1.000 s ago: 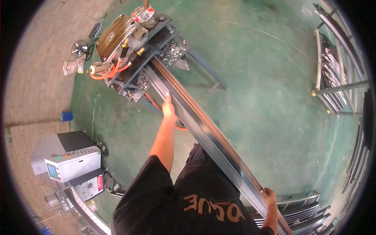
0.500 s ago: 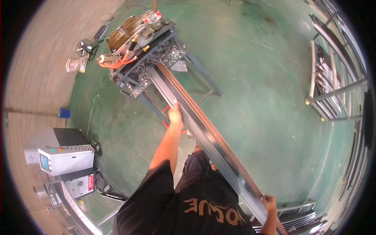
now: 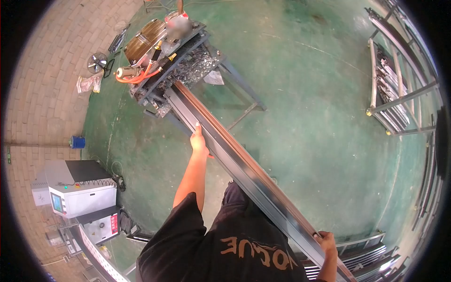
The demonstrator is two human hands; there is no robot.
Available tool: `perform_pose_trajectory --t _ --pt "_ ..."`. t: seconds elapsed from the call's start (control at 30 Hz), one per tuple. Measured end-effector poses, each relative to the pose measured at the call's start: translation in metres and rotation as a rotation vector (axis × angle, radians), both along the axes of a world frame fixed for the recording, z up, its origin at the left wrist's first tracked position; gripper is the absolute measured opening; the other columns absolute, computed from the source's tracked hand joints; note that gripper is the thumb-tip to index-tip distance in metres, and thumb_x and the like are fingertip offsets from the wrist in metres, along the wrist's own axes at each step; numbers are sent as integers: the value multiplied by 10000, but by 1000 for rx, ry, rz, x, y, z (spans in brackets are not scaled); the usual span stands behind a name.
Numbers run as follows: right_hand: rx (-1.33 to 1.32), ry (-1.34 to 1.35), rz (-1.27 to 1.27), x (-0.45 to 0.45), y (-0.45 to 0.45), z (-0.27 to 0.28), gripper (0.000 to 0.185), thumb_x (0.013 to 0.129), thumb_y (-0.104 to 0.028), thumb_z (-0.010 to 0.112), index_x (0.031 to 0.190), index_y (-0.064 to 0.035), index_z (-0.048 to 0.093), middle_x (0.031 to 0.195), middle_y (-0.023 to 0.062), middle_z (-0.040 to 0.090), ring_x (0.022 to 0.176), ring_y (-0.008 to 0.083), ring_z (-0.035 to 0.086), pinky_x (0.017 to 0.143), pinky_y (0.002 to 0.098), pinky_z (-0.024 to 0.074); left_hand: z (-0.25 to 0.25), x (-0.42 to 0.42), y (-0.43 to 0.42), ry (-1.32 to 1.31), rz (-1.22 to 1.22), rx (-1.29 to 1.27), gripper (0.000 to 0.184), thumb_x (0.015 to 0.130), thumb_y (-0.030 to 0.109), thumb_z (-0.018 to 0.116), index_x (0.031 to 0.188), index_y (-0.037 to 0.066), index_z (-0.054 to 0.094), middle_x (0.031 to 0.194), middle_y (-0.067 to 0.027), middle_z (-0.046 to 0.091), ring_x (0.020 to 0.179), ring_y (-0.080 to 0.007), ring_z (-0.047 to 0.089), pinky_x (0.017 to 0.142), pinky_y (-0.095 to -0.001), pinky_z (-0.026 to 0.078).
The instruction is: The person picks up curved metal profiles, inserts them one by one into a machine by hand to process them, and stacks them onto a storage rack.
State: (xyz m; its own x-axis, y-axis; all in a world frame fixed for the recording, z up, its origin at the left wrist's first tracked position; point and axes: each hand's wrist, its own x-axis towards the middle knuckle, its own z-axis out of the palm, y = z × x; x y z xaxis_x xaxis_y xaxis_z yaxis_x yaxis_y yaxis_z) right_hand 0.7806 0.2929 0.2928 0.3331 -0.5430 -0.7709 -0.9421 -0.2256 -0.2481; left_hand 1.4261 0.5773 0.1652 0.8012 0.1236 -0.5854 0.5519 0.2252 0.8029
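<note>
A long metal profile (image 3: 242, 171), grey on one face with a brown strip along its far side, runs diagonally from the work table to the lower right. My left hand (image 3: 198, 140) grips its near edge with the thumb on top, partway along; the other fingers are hidden underneath. Close to the lower end, my right hand (image 3: 325, 241) is closed around the brown edge. The profile's far end lies at the front of the table (image 3: 199, 63), which is littered with metal scraps and carries a machine (image 3: 146, 40) with orange hoses (image 3: 149, 71).
A white machine with a screen (image 3: 89, 197) stands at the left. On the right is a rack (image 3: 404, 101) holding metal lengths. More profiles (image 3: 364, 258) are stacked at the lower right. A fan (image 3: 97, 62) and a blue bucket (image 3: 77, 142) are by the brick paving.
The profile's far end has shifted left along the table front, and my left hand has moved left with it. Both hands keep their grip.
</note>
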Motion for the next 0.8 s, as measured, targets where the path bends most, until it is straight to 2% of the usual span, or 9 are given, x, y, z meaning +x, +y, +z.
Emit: perform_pose_trajectory --t 0.27,0.4,0.47,0.57,0.63,0.7,0.73,0.77,0.8 --pt "99 51 -62 -20 9 -33 554 771 -400 804 1094 41 714 1016 264 710 1023 356 704 900 393 531 15 3 3 -8 -5 -22 625 916 471 693 1218 -59 557 1169 -176 660 1022 -300 652 918 -459 529" --pt "-1 35 -57 3 27 -21 549 757 -395 816 1091 29 719 997 265 710 998 361 710 877 403 538 5 11 9 -2 1 -19 599 924 460 686 1217 -48 560 1137 -163 674 1001 -303 662 909 -461 535" --pt "-13 -84 27 -10 30 -41 465 766 -309 823 1014 71 722 843 207 737 785 240 708 754 369 540 16 12 9 0 -6 -26 594 926 458 684 1214 -47 561 1133 -160 674 1001 -301 662 914 -453 534" --pt "37 -33 -39 -13 35 -51 461 772 -309 820 1000 79 718 844 205 738 774 243 708 730 373 537 16 23 9 8 -3 -13 583 929 454 681 1215 -42 566 1130 -154 674 1007 -297 661 922 -443 531" --pt "-18 -101 -46 -18 39 -62 442 771 -306 817 974 73 716 826 211 729 751 234 698 707 385 529 9 30 11 13 1 15 578 931 451 680 1218 -38 570 1131 -152 672 1013 -294 660 925 -440 529" --pt "37 -103 16 -18 36 -65 402 763 -308 812 955 34 723 794 226 705 723 217 687 687 398 522 2 34 18 5 -17 -1 575 936 447 675 1229 -37 573 1155 -151 665 1038 -292 653 934 -442 525" --pt "79 -129 39 20 35 -34 353 751 -310 811 892 0 718 717 225 647 631 188 602 629 408 491 3 40 18 4 -6 2 578 940 440 671 1233 -48 574 1176 -156 660 1047 -295 652 944 -448 520" --pt "86 -126 28 25 34 -30 353 751 -310 811 892 0 718 717 225 647 631 188 602 629 408 491 5 41 17 7 -17 9 578 940 440 671 1233 -48 574 1176 -156 660 1047 -295 652 944 -448 520" --pt "114 -56 16 29 33 -29 407 744 -334 830 934 11 728 815 224 687 725 256 658 691 411 511 8 41 16 16 -13 -2 574 941 438 670 1226 -51 576 1174 -158 661 1041 -297 654 948 -449 519"
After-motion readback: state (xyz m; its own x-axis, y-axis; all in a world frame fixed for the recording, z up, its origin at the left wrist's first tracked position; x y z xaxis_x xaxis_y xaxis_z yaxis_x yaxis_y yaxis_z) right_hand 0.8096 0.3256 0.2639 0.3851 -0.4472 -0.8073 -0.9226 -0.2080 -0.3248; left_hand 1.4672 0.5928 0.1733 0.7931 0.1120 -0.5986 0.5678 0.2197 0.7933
